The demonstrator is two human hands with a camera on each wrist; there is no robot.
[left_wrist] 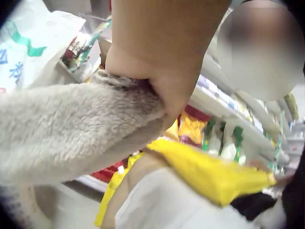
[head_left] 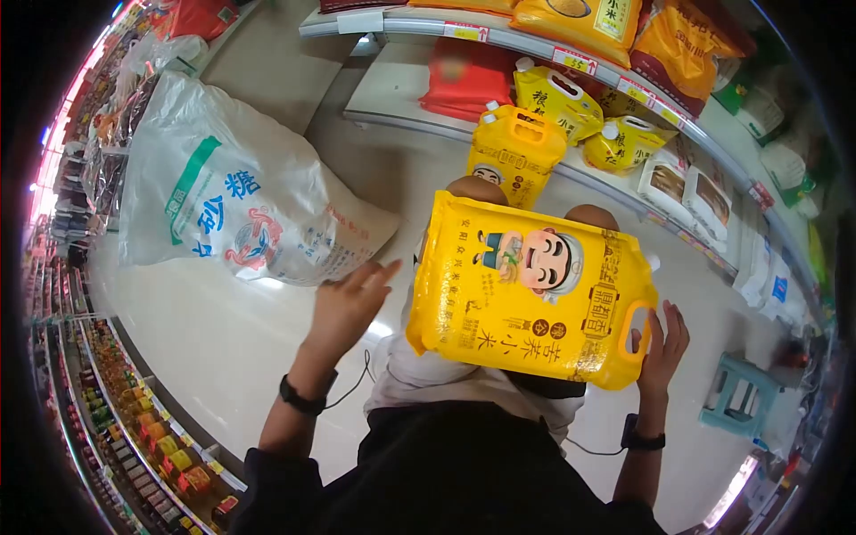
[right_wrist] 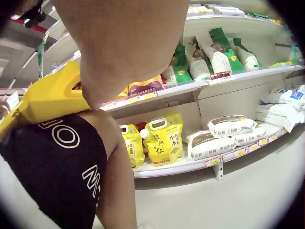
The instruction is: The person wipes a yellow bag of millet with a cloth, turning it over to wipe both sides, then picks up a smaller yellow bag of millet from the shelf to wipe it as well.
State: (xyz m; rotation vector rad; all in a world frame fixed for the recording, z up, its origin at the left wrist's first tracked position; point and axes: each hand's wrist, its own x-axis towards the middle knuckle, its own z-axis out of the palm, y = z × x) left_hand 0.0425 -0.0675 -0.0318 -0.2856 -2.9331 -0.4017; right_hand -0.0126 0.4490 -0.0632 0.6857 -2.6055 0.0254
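Note:
A yellow handled bag of millet, printed with a cartoon face, lies across the person's lap. Its handle end points right. My right hand is at that end, fingers extended along the handle's outer edge; in the right wrist view the wrist hides them. To the bag's left my left hand hovers over the floor, some fingers stretched toward the bag. A grey plush cloth appears right against the left palm in the left wrist view. That palm's fingers are hidden there, so I cannot tell whether they grip it.
A big white sack leans at the left. Another yellow bag stands beyond the knees, before a low shelf of packaged grain. A teal stool is at the right. Stocked shelving runs along the left.

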